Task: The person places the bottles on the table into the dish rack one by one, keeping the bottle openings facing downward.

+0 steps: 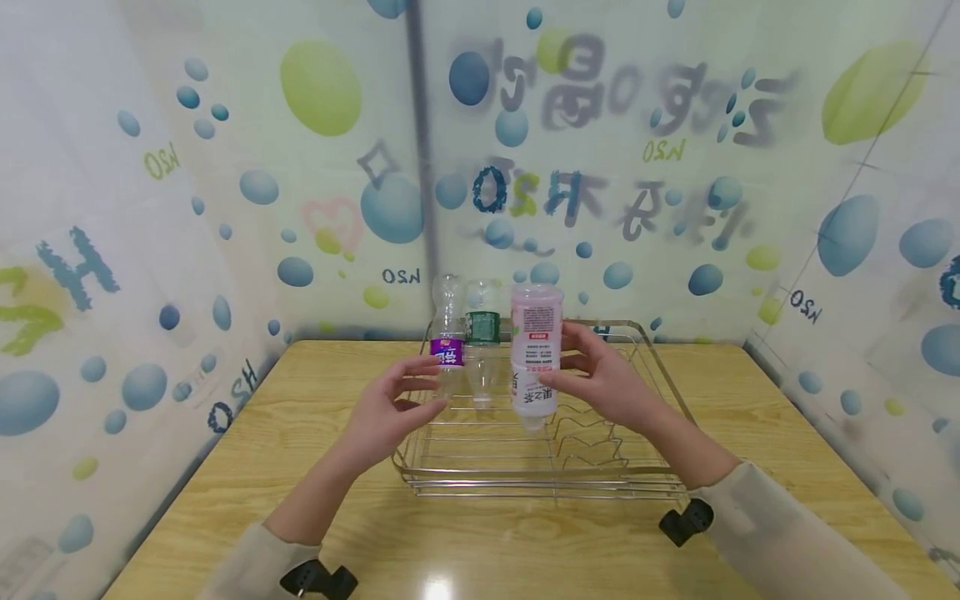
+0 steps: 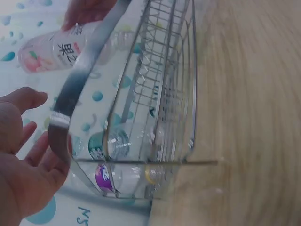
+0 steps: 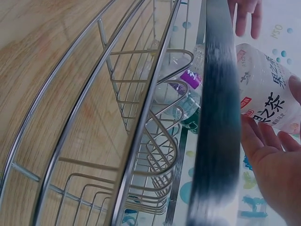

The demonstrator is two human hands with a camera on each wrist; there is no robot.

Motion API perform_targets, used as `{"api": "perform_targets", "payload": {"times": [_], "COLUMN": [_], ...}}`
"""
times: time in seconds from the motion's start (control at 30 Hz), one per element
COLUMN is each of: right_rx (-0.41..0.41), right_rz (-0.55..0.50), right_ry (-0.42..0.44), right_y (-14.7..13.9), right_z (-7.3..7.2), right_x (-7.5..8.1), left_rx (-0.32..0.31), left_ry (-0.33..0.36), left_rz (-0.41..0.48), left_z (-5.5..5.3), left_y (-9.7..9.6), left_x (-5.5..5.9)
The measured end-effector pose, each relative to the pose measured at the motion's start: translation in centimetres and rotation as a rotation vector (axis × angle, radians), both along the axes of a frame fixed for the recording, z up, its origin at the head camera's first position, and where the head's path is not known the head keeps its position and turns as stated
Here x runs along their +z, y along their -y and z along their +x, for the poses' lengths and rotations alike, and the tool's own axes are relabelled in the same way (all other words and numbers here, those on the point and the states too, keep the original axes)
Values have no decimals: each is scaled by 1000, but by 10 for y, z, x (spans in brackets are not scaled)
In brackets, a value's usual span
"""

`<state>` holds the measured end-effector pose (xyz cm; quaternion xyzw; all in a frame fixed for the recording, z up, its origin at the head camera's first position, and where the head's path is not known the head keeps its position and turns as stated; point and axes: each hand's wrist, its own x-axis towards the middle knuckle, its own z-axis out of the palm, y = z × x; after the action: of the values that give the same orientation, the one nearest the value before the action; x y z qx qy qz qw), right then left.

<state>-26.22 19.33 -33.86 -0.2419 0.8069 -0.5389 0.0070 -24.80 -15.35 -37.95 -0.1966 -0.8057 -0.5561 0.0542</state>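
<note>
My right hand (image 1: 611, 379) grips a pinkish plastic drink bottle (image 1: 536, 325) between thumb and fingers. That bottle is upside down, neck pointing down, above the metal wire rack (image 1: 525, 472). A peach picture shows on its label (image 2: 49, 52) in the left wrist view. Left of it, two clear bottles stand neck down in the rack: one with a green label (image 1: 483, 327), one with a purple label (image 1: 447, 351). My left hand (image 1: 382, 408) is beside the purple-labelled bottle with loosely bent fingers and holds nothing. Whether its fingertips touch that bottle I cannot tell.
The rack has a flat metal rim (image 3: 218, 94) and wavy wire dividers (image 1: 592, 442) on its right side. It stands on a wood-grain table (image 1: 480, 542). A patterned curtain (image 1: 337, 192) with blue and green dots hangs behind and at both sides.
</note>
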Motion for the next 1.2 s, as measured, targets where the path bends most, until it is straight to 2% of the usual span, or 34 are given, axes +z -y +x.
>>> {"api": "perform_targets", "payload": {"times": [0.2, 0.27, 0.33, 0.4, 0.57, 0.7, 0.83, 0.97, 1.2], "right_rx": [-3, -3, -1, -1, 0, -4, -19, -27, -53], "right_rz": [-2, -4, -5, -7, -11, -10, -8, -24, -37], "right_ry": [13, 15, 15, 15, 11, 8, 6, -2, -31], "right_y": [-1, -2, -2, -2, -1, 1, 4, 8, 18], "right_z": [-1, -1, -1, -1, -2, -2, -3, -4, -9], "right_x": [-1, -2, -2, -3, -3, -2, 1, 5, 19], "left_rx": [126, 149, 146, 128, 23, -57, -125, -148, -157], "left_ry": [-53, -49, -33, -3, 71, 88, 136, 180, 186], "left_rz": [36, 21, 11, 8, 68, 96, 134, 165, 157], "left_z": [6, 6, 5, 4, 1, -2, -5, -7, -8], "left_y": [19, 24, 29, 32, 39, 42, 42, 42, 42], "left_x": [-15, -23, -31, -39, -52, -58, -60, -60, -59]}}
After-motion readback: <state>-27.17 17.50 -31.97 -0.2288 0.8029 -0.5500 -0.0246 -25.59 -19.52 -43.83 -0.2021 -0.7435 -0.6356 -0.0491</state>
